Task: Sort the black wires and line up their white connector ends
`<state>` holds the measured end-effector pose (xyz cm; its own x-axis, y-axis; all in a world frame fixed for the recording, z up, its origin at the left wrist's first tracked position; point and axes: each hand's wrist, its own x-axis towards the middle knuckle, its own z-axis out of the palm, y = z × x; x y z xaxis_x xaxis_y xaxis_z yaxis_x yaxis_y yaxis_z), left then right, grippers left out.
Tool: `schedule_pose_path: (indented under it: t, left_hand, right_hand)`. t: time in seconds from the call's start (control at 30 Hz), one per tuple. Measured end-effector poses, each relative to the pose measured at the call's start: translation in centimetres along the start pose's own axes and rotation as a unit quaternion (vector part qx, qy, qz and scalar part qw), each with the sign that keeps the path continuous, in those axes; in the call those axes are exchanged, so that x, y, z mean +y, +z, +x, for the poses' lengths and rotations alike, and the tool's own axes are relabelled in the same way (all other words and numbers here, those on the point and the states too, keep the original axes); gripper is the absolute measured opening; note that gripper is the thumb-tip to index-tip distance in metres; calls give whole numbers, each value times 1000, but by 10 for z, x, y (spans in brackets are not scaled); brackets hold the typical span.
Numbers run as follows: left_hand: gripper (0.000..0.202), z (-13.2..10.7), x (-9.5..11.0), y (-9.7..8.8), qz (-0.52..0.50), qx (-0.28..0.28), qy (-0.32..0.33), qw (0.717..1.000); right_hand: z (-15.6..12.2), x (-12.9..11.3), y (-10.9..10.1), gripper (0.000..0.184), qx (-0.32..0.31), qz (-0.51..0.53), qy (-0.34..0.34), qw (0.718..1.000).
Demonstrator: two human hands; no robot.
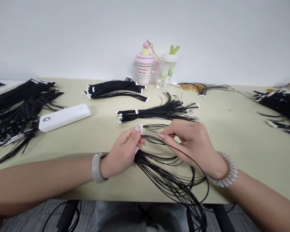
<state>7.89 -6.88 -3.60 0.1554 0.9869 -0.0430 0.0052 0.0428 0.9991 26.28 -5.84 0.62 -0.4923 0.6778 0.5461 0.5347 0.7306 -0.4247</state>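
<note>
From the head view, clamped between the thumb and fingers of the left hand: an upper white connector with thin black wires running off toward the right, and just below, partly hidden by the fingers, a lower white connector at the head of a fuller wire bundle. Located over the near part of the table, with the bundle spilling past the front edge. Pinched between thumb and forefinger of the right hand, tips together: a single black wire, looping back below the wrist; too small to tell whether taken by its end or farther along. Lying just beyond the hands, another wire bundle.

Looks very light, wires and connectors alike. Judging by the wide loops, bends easily yet springs a little, and probably tangles with its neighbours. Likely slides under a loose pinch because of the smooth, thin covering. Hold by the connectors, apparently hard plastic, squeezing across the flat sides. Take a lone wire close to its tip with the fingertip pads, and avoid tugging or kinking at the entry into the connector, probably the most fragile spot
</note>
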Motion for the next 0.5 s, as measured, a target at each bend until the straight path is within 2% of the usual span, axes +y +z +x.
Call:
schedule_pose_path:
  t: [0.13,0.33,0.5]
  left_hand:
    - [41,-2,6,0,11,-18,3,1000]
    - [41,-1,7,0,34,-22,14,999]
    - [40,-3,8,1,98,-71,29,992]
  right_hand:
    - [0,2,-2,10,17,-1,-20,1000]
    - [2,5,-3,11,-25,1,-50,998]
    - [1,6,2,13,-22,-43,-51,998]
